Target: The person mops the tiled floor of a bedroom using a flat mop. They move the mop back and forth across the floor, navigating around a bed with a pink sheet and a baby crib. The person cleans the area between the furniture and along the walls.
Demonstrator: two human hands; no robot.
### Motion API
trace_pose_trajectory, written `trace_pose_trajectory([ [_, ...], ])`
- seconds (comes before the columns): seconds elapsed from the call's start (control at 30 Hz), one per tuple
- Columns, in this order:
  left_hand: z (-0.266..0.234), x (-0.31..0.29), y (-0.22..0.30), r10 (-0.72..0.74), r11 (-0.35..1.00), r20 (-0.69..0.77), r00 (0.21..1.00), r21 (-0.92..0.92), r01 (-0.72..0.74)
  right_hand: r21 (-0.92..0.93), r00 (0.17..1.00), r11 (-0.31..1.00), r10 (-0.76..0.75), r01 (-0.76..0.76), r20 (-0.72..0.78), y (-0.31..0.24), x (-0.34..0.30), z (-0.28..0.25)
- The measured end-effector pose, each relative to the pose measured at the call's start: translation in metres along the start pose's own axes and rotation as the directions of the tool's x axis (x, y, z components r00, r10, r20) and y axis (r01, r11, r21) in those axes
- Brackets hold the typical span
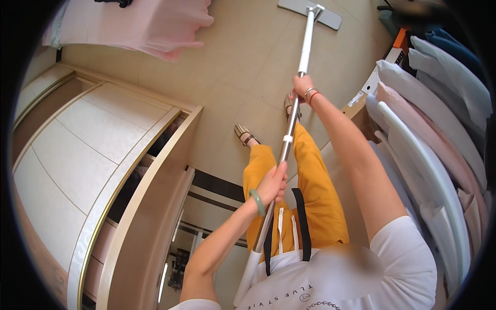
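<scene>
A flat mop with a long pole (285,150) runs from beside my body up to the far floor. Its grey rectangular head (326,19) lies flat on the tiles at the top, joined to the pole by a white hinge. My left hand (272,184), with a green bangle at the wrist, is closed round the lower metal part of the pole. Higher up, my right hand (303,86) grips the pole just below its white upper section; bracelets circle that wrist. Part of the pole's lower end shows as a white handle (250,268) beside my shirt.
Left stands a cream cabinet (82,144) with partly open sliding doors. Pink frilled fabric (134,23) hangs at the upper left. Along the right hang several pale garments (434,108), with boxes (374,77) on the floor beside them. My sandalled feet (243,133) stand on beige tiles (222,67).
</scene>
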State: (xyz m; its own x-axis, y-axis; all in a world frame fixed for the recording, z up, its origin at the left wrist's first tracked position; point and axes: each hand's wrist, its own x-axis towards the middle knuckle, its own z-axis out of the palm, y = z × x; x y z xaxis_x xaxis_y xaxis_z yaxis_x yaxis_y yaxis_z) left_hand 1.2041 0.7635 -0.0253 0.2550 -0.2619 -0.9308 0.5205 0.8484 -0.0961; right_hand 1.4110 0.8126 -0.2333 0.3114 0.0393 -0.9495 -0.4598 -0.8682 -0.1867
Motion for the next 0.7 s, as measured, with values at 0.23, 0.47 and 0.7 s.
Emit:
trace_pose_trajectory([
  [0.23,-0.061,-0.082,-0.122,-0.170,0.984,-0.158,0.973,-0.084,0.158,0.088,0.996,0.996,0.008,-0.016,0.090,0.144,-0.081,0.095],
  [0.47,-0.127,-0.191,-0.226,-0.386,0.922,-0.283,0.878,-0.143,0.360,0.108,0.925,0.953,0.240,-0.282,0.294,0.252,-0.213,0.195],
  [0.7,-0.141,-0.212,-0.247,-0.520,0.853,-0.260,0.814,-0.208,0.478,0.111,0.889,0.937,0.270,-0.330,0.370,0.283,-0.235,0.211],
])
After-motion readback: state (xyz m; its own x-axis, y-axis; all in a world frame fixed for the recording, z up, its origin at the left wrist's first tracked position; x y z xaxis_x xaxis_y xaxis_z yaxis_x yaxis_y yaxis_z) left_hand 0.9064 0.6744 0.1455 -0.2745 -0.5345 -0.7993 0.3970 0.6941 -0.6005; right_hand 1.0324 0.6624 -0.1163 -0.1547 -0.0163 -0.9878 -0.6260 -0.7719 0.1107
